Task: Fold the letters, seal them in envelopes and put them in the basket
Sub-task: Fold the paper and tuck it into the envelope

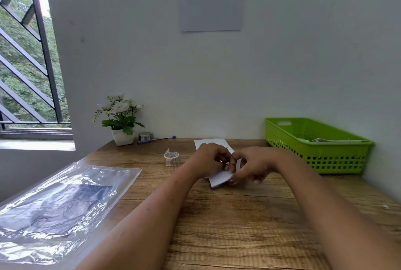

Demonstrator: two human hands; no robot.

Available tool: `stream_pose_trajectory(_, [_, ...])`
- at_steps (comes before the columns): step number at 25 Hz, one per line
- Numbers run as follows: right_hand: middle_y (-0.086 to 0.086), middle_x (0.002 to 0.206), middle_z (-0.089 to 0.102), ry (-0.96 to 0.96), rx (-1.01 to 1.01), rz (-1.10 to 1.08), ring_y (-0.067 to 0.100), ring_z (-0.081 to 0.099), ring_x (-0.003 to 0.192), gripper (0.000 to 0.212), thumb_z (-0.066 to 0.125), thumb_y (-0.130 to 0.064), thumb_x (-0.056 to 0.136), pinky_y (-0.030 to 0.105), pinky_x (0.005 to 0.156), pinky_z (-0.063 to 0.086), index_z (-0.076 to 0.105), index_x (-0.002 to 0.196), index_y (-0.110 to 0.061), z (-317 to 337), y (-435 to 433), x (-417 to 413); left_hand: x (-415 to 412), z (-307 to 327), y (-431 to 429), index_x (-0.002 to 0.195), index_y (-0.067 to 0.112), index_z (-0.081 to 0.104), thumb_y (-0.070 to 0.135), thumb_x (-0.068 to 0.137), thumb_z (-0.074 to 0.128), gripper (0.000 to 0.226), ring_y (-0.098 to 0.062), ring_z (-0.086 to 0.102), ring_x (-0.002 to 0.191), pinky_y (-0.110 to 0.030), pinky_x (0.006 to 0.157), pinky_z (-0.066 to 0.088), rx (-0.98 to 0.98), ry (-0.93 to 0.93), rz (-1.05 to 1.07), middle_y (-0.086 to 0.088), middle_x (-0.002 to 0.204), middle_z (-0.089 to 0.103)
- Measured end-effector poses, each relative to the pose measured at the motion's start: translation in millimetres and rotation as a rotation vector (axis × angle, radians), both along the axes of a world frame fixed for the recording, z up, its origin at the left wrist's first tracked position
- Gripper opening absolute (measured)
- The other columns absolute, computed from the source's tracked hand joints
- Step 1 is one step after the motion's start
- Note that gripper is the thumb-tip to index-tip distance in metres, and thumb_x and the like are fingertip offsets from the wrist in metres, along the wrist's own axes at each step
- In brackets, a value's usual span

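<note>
At the desk's (238,215) left edge we see a clear plastic bag (60,200) lying flat with something dark inside. Near the back left corner stand a potted plant (120,117), a small tape roll (144,136) and a pen (154,140); a second tape roll (171,158) sits further forward. Our left hand (209,159) curls over a white envelope (220,177) at the desk's middle, fingers pinched on its top edge. Our right hand (252,166) meets it, thumb and fingers gripping the same envelope. More white paper (213,142) lies just behind. At the back right corner the green basket (321,156) holds a few flat envelopes (338,140).
</note>
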State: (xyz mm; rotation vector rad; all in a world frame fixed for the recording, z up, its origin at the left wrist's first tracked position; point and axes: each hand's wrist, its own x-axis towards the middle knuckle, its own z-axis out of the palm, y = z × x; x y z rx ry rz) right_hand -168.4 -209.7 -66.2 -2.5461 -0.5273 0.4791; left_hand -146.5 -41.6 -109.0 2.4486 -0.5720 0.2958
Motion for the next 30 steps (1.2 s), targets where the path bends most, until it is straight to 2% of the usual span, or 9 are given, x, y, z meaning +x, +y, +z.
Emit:
stream_pose_trajectory(4, [-0.003,0.082,0.058,-0.562,-0.166,0.094,0.016,0.056,0.078,0.023,0.068,-0.045,0.080,0.025,0.062,0.041,0.068,0.092,-0.025,-17.7,5.5,15.6,0.6,-2.1,3.4,0.098,0.012,0.071,-0.005,0.081,0.057,0.028,-0.012,0.067,0.090,-0.020,0.084,0.052,-0.129,0.043,-0.016,-0.007,0.097,0.072])
stream_pose_trajectory(7, [-0.002,0.098,0.064,-0.795,-0.265,0.131,0.019,0.059,0.093,0.023,0.059,-0.043,0.087,0.027,0.067,0.038,0.069,0.101,-0.028,-26.6,10.7,17.8,3.4,-0.7,14.7,0.100,0.009,0.070,-0.005,0.086,0.050,0.028,-0.013,0.065,0.091,-0.023,0.086,0.051,-0.174,0.083,0.044,-0.010,0.100,0.072])
stream_pose_trajectory(9, [-0.002,0.097,0.065,-0.979,-0.322,0.148,0.021,0.062,0.090,0.024,0.053,-0.043,0.090,0.027,0.062,0.036,0.069,0.098,-0.027,-29.1,9.7,18.8,6.2,-1.3,25.8,0.104,0.011,0.068,-0.006,0.087,0.044,0.034,-0.014,0.063,0.098,-0.025,0.089,0.049,-0.114,0.126,0.106,-0.008,0.105,0.070])
stream_pose_trajectory(12, [0.001,0.090,0.066,-1.170,-0.441,0.163,0.025,0.064,0.081,0.028,0.044,-0.036,0.095,0.029,0.054,0.036,0.067,0.089,-0.021,-32.2,10.3,20.4,8.0,-4.2,35.2,0.111,0.015,0.066,-0.013,0.082,0.036,0.050,-0.012,0.059,0.102,-0.016,0.081,0.045,-0.073,0.207,0.155,-0.007,0.113,0.067])
stream_pose_trajectory(14, [0.002,0.087,0.066,-1.191,-0.507,0.171,0.026,0.065,0.078,0.023,0.043,-0.026,0.095,0.029,0.053,0.037,0.064,0.088,-0.019,-37.4,13.4,21.4,5.5,-2.8,35.8,0.114,0.016,0.064,-0.016,0.080,0.032,0.057,-0.013,0.059,0.103,-0.015,0.079,0.044,-0.110,0.256,0.140,-0.008,0.114,0.067])
stream_pose_trajectory(18, [0.002,0.079,0.064,-1.182,-0.419,0.055,0.028,0.062,0.068,0.014,0.043,-0.014,0.091,0.031,0.050,0.039,0.043,0.081,-0.024,-37.7,11.6,22.4,0.3,3.7,41.1,0.120,0.015,0.060,-0.009,0.083,0.038,0.049,-0.020,0.058,0.105,-0.033,0.094,0.047,-0.274,0.333,0.096,-0.011,0.114,0.065])
stream_pose_trajectory(21, [0.003,0.077,0.064,-1.155,-0.382,0.042,0.029,0.060,0.067,0.016,0.040,-0.012,0.089,0.035,0.053,0.044,0.033,0.085,-0.026,-38.5,9.0,23.5,-4.3,8.2,40.7,0.119,0.016,0.060,-0.004,0.086,0.040,0.043,-0.023,0.050,0.099,-0.036,0.084,0.043,-0.339,0.420,0.058,-0.015,0.111,0.057])
stream_pose_trajectory(26, [-0.002,0.084,0.065,-1.008,-0.351,0.119,0.022,0.061,0.079,0.005,0.055,-0.027,0.085,0.032,0.060,0.047,0.054,0.083,-0.023,-35.3,11.0,21.6,-5.5,8.9,37.6,0.111,0.019,0.064,0.003,0.092,0.042,0.033,-0.017,0.053,0.114,-0.027,0.087,0.044,-0.538,0.492,0.016,-0.008,0.121,0.060])
stream_pose_trajectory(30, [-0.008,0.094,0.065,-0.836,-0.264,0.145,0.014,0.059,0.088,0.017,0.060,-0.047,0.084,0.026,0.064,0.038,0.065,0.092,-0.032,-34.0,11.4,20.0,-1.5,4.7,36.2,0.119,0.008,0.062,0.000,0.091,0.041,0.035,-0.019,0.054,0.111,-0.023,0.080,0.046,-0.492,0.438,0.064,-0.009,0.124,0.060])
